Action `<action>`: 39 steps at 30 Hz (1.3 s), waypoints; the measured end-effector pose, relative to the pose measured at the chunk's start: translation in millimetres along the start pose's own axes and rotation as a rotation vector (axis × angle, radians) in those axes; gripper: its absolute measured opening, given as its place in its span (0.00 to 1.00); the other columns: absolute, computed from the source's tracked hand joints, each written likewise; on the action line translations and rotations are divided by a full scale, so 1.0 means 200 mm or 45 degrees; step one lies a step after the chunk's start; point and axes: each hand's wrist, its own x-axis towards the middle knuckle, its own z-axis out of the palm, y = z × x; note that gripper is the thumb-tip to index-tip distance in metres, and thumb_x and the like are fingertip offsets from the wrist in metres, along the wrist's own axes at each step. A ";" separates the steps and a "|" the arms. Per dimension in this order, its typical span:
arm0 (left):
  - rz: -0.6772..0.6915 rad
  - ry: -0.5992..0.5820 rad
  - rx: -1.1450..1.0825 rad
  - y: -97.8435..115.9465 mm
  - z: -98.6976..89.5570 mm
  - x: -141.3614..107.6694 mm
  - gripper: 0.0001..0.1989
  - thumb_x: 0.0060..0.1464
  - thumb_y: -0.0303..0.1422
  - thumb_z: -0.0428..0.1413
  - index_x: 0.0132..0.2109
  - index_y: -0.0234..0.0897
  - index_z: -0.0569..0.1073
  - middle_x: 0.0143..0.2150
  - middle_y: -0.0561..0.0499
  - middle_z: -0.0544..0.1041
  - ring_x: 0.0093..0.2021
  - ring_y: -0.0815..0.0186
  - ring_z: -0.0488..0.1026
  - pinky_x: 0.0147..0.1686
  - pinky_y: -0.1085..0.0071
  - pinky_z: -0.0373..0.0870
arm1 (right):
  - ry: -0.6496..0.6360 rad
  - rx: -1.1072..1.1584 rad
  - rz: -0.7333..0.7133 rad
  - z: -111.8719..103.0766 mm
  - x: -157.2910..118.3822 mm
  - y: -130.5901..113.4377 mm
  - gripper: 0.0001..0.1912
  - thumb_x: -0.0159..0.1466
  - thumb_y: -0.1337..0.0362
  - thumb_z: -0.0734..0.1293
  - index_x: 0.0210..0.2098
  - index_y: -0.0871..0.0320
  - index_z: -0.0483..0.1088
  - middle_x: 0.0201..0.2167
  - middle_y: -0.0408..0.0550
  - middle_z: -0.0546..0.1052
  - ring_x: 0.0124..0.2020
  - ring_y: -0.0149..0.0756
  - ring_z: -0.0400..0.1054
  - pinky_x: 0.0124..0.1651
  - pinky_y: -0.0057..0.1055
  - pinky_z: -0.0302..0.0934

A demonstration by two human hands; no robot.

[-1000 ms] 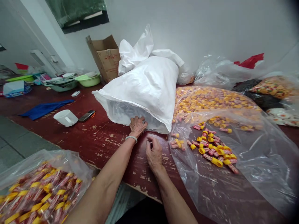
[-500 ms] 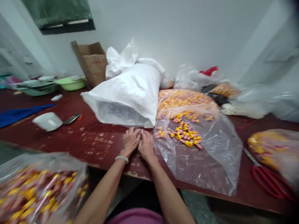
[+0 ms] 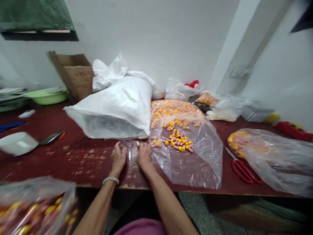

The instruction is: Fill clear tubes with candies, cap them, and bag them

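Note:
My left hand (image 3: 118, 159), with a beaded bracelet at the wrist, and my right hand (image 3: 144, 156) are a little apart on the dark red table. A small clear plastic piece (image 3: 132, 150) stretches between them, its sides held in the fingers of both hands. Behind them lies a large white sack (image 3: 119, 107), its mouth facing me. Right of my right hand, a clear bag (image 3: 207, 143) lies spread out, with small yellow-and-pink pieces (image 3: 179, 140) in its open part and a big heap farther back.
Red-handled scissors (image 3: 246, 171) lie beside another filled bag (image 3: 259, 147) at right. At left are a white bowl (image 3: 18, 143), a phone (image 3: 52, 137), a green basin (image 3: 47, 96) and a cardboard box (image 3: 79, 78). A filled bag (image 3: 36, 209) is at lower left.
My hands have moved apart, and the clear plastic now shows stretched between them. The view has turned to the right, bringing the scissors and the right-hand bag further in.

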 end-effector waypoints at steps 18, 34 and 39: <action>0.019 0.012 -0.408 -0.11 -0.11 -0.04 0.19 0.55 0.36 0.50 0.53 0.36 0.66 0.40 0.47 0.73 0.41 0.62 0.70 0.45 0.63 0.66 | -0.060 0.259 -0.163 0.01 -0.03 0.04 0.19 0.49 0.77 0.58 0.39 0.58 0.66 0.39 0.50 0.63 0.39 0.38 0.61 0.44 0.33 0.60; -0.011 0.135 -0.226 -0.14 -0.22 -0.11 0.11 0.52 0.38 0.52 0.40 0.38 0.63 0.38 0.47 0.74 0.40 0.60 0.72 0.45 0.61 0.67 | -0.482 -0.045 -0.809 -0.04 0.03 -0.01 0.18 0.57 0.75 0.58 0.46 0.59 0.67 0.42 0.52 0.70 0.43 0.40 0.61 0.48 0.34 0.57; 0.093 -0.049 0.514 -0.10 -0.31 -0.16 0.05 0.50 0.28 0.51 0.37 0.37 0.66 0.34 0.46 0.73 0.38 0.58 0.71 0.42 0.63 0.66 | -0.618 -0.140 -0.621 -0.10 0.04 0.00 0.19 0.61 0.72 0.57 0.50 0.55 0.64 0.46 0.51 0.66 0.40 0.36 0.65 0.38 0.29 0.59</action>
